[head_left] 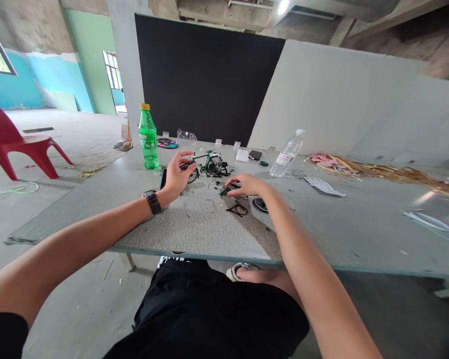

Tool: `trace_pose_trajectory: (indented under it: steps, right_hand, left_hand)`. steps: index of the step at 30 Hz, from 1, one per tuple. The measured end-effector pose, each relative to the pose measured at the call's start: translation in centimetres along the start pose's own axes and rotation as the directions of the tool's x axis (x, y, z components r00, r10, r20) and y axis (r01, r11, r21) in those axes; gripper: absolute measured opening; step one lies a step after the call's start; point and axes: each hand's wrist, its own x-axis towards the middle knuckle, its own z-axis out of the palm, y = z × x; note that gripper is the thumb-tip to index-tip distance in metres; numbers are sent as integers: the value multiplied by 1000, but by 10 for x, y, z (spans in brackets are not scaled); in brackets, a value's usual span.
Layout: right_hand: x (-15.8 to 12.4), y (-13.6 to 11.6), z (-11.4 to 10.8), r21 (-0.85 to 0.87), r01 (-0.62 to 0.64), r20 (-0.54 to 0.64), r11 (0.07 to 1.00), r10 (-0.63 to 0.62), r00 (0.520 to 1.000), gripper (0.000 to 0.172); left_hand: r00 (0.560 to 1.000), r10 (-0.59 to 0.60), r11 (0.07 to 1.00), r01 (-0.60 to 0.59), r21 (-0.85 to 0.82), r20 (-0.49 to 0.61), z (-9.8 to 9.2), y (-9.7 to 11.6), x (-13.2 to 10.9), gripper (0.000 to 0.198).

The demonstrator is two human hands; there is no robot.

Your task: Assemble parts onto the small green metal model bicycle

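Observation:
A small green model bicycle (208,163) stands upright on the table, its front wheel partly behind my left hand (180,172). The fingers of that hand are curled around the bicycle's front end, thumb near the handlebar. To the right, my right hand (245,185) is low over loose parts, its fingertips at a small dark green part (225,191). A black curved part (238,210) lies just below that hand. Beside the right wrist is a loose spoked wheel (260,204), partly covered by the forearm. Tiny black bits lie between both hands.
A green soda bottle (148,137) stands at the left and a clear water bottle (288,153) at the right. Behind are a white box (242,155) and a black flat object (255,155). A paper sheet (324,186) and wood strips (381,172) lie farther right.

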Motion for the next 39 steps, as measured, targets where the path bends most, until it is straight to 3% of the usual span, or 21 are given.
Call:
trace_pose_trajectory:
  steps: [5,9,12,14,20,33,36,39]
  right_hand:
    - [-3,9,-3,-5,-94,-64,996,94,994,38]
    - [-4,-2,-3,46,-69,-188,997,76,979,44]
    - [-2,-7,-2,40,-36,-213,999,44,976,41]
    - [0,-3,-1,-12,-59,-180,998,56,982,41]
    - [-2,27,-6,-144,-294,-91,945,283,955,41]
    - [-12,38,-23,-59,-242,-125,969,233,964,31]
    - [-17,31,-27,-31,-197,-16,980,196,980,37]
    - [-17,22,-24,-13,-199,127,980,199,972,29]
  left_hand:
    - [997,-6,1000,4,30,71,2,-7,-6,32]
    - [993,11,997,-19,71,118,2,-7,-8,34]
    - [989,-3,998,-7,70,149,3,-5,-9,35]
    - [990,-15,999,8,51,138,3,-5,-9,35]
    - [998,-41,999,41,-17,37,2,-7,-4,33]
    - [997,-71,996,72,-44,5,0,-6,0,33]
    - [998,-55,998,56,-22,41,1,-7,-2,33]
    - [996,-49,999,49,10,72,2,-7,-4,34]
